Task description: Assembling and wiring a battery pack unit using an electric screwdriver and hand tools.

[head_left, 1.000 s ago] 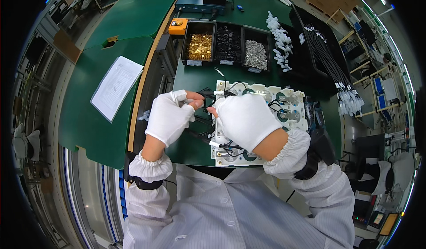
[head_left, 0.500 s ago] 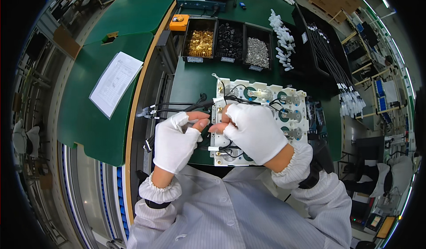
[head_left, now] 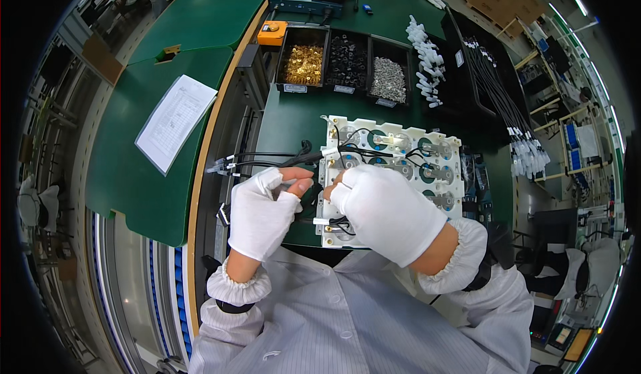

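A white plastic fixture board (head_left: 427,148) with round metal fittings and black cables lies on the green bench in front of me. My right hand (head_left: 384,210), in a white glove with bare fingertips, rests over the board's near left part, fingers curled at its left edge. My left hand (head_left: 264,207), gloved the same way, is just left of the board, its thumb and fingers pinched together on a black cable bundle (head_left: 267,160) that runs out to the left with white tips. What the fingertips grip is small and partly hidden.
Three black bins hold brass parts (head_left: 304,64), black rings (head_left: 346,59) and silver parts (head_left: 388,79) at the back. White connectors (head_left: 427,57) and a black tray of cables (head_left: 497,90) lie to the right. A paper sheet (head_left: 175,122) lies at the left. An orange device (head_left: 272,32) sits behind.
Both hands have come down toward me along the board. The left hand has dropped from the cable's upper part to the board's left edge, and the upper fittings are now uncovered.
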The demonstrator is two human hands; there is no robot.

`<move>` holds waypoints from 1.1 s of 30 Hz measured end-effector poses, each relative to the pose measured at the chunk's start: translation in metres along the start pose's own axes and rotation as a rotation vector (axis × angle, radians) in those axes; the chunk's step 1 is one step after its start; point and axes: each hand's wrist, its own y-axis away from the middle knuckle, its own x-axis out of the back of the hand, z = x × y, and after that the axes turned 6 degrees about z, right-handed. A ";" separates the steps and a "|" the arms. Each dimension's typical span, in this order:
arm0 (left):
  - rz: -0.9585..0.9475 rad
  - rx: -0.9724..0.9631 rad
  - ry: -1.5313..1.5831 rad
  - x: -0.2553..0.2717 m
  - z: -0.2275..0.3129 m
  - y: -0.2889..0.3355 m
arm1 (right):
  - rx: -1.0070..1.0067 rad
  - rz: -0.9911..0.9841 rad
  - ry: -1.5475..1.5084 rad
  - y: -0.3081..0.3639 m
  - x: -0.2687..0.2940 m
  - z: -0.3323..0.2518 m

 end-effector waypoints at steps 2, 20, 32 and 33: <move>0.012 -0.023 -0.022 0.001 -0.002 0.001 | 0.061 -0.040 -0.073 -0.005 0.000 0.003; -0.025 -0.010 -0.005 0.004 -0.006 -0.004 | -0.039 -0.012 0.043 -0.008 -0.011 -0.001; -0.010 -0.024 -0.011 0.010 -0.009 -0.002 | -0.032 -0.075 0.158 -0.010 -0.004 -0.009; -0.006 -0.080 -0.037 0.011 -0.013 -0.003 | -0.028 -0.076 0.156 -0.011 -0.005 -0.010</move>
